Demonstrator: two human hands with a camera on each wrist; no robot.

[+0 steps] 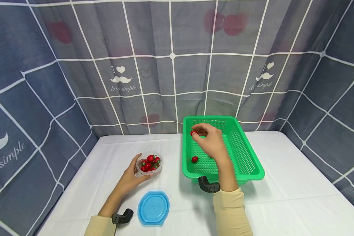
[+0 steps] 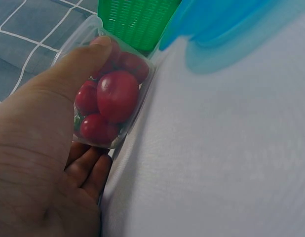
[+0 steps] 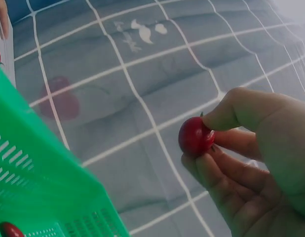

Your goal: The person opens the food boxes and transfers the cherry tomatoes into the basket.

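A clear plastic container [image 1: 139, 168] of several cherry tomatoes [image 1: 150, 158] stands on the table, and my left hand [image 1: 131, 178] grips its left side, thumb at the near wall. In the left wrist view the thumb lies over the rim of the container [image 2: 151, 69]. My right hand [image 1: 210, 140] is above the green basket [image 1: 185, 147], pinching one cherry tomato [image 3: 194, 137] between thumb and fingertips. Another cherry tomato [image 1: 194, 159] lies on the basket's floor, toward its near left.
A blue lid [image 1: 153, 208] lies on the white tablecloth [image 1: 177, 193] in front of the container. Grey checked curtains [image 1: 153, 78] close in the back and both sides of the table.
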